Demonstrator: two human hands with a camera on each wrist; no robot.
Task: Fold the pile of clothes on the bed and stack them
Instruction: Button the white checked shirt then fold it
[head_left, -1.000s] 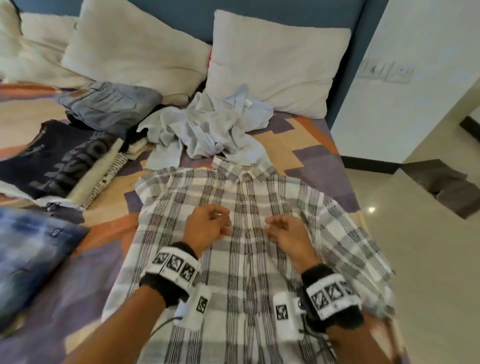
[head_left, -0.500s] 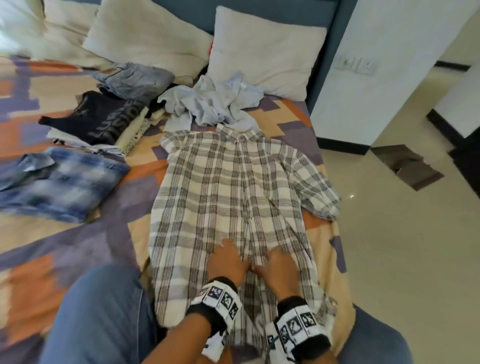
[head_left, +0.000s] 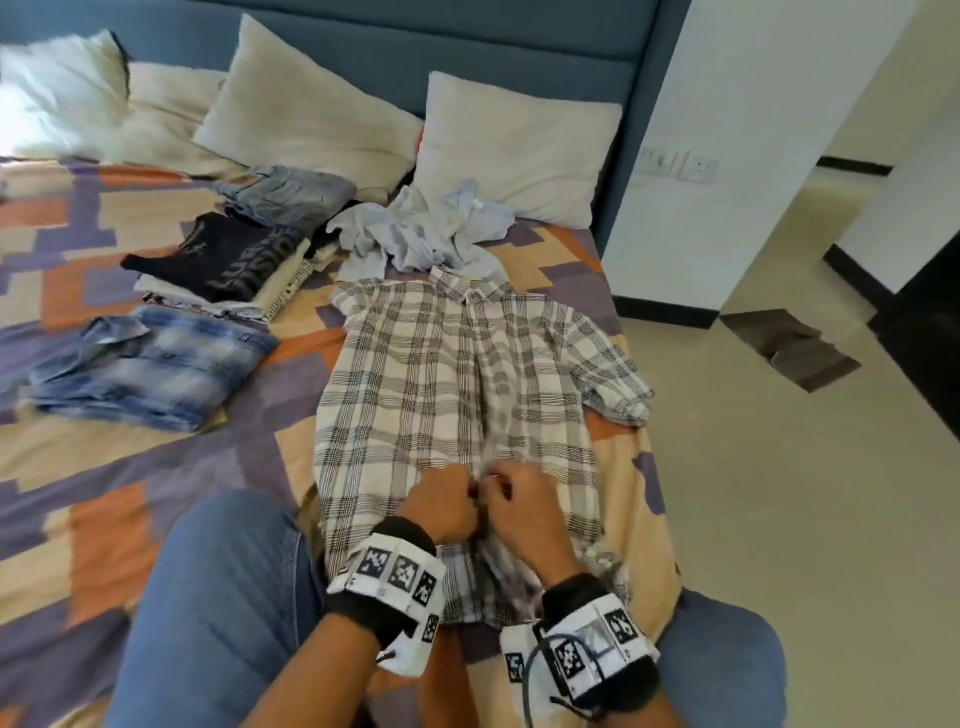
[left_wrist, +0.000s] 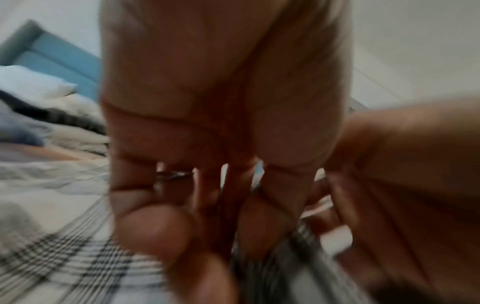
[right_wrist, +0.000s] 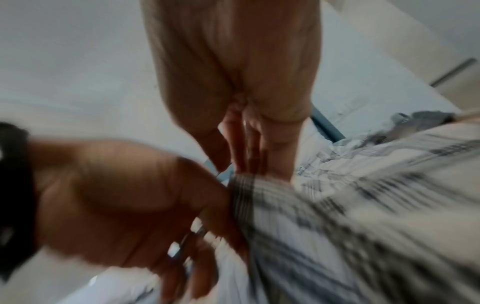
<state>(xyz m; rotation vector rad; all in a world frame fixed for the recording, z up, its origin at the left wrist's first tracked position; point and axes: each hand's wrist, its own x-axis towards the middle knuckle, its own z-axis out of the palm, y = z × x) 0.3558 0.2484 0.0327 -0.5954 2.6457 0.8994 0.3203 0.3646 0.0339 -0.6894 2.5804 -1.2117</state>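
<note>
A white and grey plaid shirt (head_left: 415, 395) lies spread flat on the bed, collar far from me and hem near me. Both hands meet at its front opening, low on the shirt. My left hand (head_left: 465, 493) has its fingers curled and pinches the left front edge. My right hand (head_left: 496, 483) pinches the right front edge, which the right wrist view shows as a lifted strip of plaid fabric (right_wrist: 244, 197). The left wrist view is blurred and shows curled fingers (left_wrist: 155, 230) over the plaid cloth (left_wrist: 64, 257). A crumpled light blue shirt (head_left: 421, 234) lies unfolded beyond the collar.
Folded clothes sit to the left: a blue checked shirt (head_left: 150, 374), a dark printed T-shirt on a stack (head_left: 223, 265), and grey jeans (head_left: 291, 195). Pillows (head_left: 514, 156) line the headboard. The bed edge (head_left: 649, 467) drops to the floor at the right. My knees flank the hem.
My hands slid from the shirt's chest down toward the hem. They lay flat on the fabric half a second ago; now their fingers are curled, pinching the front edges.
</note>
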